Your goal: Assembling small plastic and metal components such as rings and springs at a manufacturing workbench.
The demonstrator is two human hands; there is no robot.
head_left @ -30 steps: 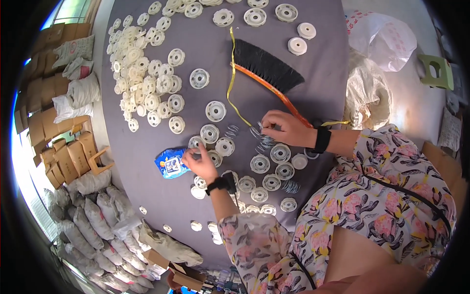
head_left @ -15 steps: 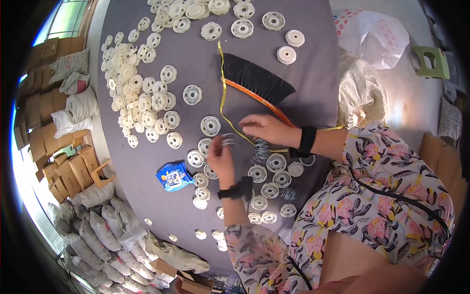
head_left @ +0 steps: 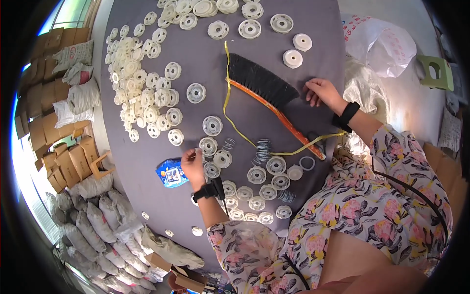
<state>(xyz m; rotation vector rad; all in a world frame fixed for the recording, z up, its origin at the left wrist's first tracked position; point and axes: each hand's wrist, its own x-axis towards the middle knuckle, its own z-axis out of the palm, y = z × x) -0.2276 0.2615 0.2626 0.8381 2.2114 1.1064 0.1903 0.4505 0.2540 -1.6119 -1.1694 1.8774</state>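
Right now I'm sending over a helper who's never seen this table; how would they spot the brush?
On the grey table, look right of the heap of white wheel-shaped parts, toward the right hand. The brush lies there on a slant, running from upper left to lower right. Among those pale round parts, it alone has long black bristles and an orange handle.

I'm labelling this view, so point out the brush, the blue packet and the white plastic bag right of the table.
Brush (head_left: pixel 262 81): head view, on its black bristles.
Blue packet (head_left: pixel 170 175): head view, on its upward face.
White plastic bag (head_left: pixel 381 46): head view, on its crumpled middle.
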